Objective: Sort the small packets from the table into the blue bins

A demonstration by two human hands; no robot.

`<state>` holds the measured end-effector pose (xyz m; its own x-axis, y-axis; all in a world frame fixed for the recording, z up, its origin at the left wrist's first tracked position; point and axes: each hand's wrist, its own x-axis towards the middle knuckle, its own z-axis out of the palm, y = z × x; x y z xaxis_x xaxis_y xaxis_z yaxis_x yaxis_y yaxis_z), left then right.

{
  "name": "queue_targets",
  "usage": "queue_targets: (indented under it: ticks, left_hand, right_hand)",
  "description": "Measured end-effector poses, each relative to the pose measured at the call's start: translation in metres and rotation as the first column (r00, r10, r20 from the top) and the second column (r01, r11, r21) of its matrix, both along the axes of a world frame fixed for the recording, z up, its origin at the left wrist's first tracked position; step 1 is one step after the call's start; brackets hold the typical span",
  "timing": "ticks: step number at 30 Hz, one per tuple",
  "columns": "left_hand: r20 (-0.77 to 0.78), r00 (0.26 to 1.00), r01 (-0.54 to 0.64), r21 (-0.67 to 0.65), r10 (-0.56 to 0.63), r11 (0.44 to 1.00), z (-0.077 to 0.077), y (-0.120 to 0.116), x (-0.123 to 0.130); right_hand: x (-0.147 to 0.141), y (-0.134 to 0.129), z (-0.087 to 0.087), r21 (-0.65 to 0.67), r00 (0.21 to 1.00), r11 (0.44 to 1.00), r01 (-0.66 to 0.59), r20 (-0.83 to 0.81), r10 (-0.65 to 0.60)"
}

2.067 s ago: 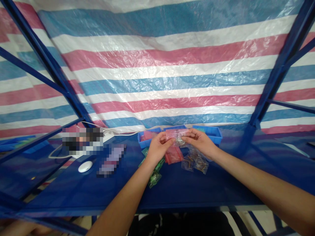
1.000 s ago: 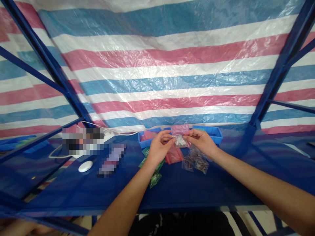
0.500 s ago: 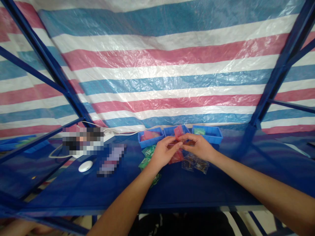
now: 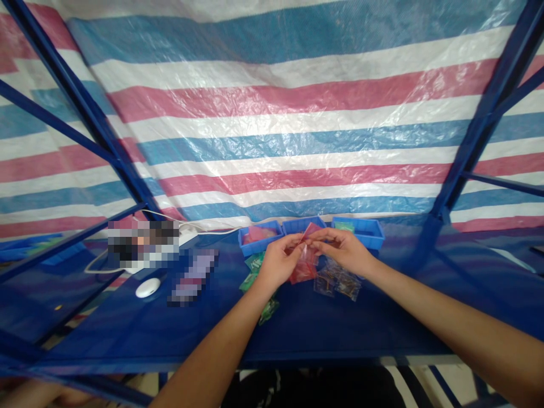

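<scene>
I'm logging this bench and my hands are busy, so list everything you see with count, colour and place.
Small bag: one, pink, between left hand and right hand
Red bags: count unclear, red, below it
Green bags: several, green, left of centre
Clear bags: two or more, brownish contents, right of centre
Bins: three, blue, back edge; more far left
Rounded object: one, white, left
Pixelated patches: two, mixed, left
Cables: several, white, back left
Table: blue, beneath
Sheeting: striped red, white, blue, behind
Frame bars: several, blue, both sides
Clothing: black, bottom
Arms: two, bare, below centre
Hands: two, bare, centre
</scene>
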<state>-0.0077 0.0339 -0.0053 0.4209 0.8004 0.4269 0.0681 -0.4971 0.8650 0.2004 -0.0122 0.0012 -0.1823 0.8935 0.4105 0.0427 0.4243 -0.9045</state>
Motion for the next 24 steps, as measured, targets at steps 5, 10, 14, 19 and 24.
queue_targets:
  ticks: [5, 10, 14, 19, 24]
  left_hand:
    - [0.102, 0.995, -0.015, -0.04, 0.019, 0.999, 0.002, 0.005, 0.002]
    - [0.266, 0.964, 0.048, -0.123, -0.013, 0.991, 0.005, 0.007, 0.001]
    - [0.302, 0.953, 0.073, -0.151, -0.025, 0.986, 0.005, 0.009, 0.0]
    - [0.304, 0.952, 0.089, -0.174, -0.032, 0.981, 0.002, 0.012, 0.001]
    - [0.272, 0.962, 0.073, -0.209, -0.014, 0.975, 0.0, 0.013, 0.001]
  right_hand:
    - [0.003, 0.008, -0.006, 0.032, 0.979, 0.98, 0.197, -0.05, -0.195]
    - [0.006, 0.016, -0.011, 0.011, 0.958, 0.961, 0.277, -0.083, -0.275]
    - [0.002, 0.012, -0.011, -0.119, 0.982, 0.991, 0.069, -0.17, -0.088]
    - [0.0, 0.009, -0.009, -0.147, 0.982, 0.989, 0.017, -0.185, -0.044]
    - [0.002, 0.009, -0.008, -0.153, 0.98, 0.985, 0.076, -0.171, -0.102]
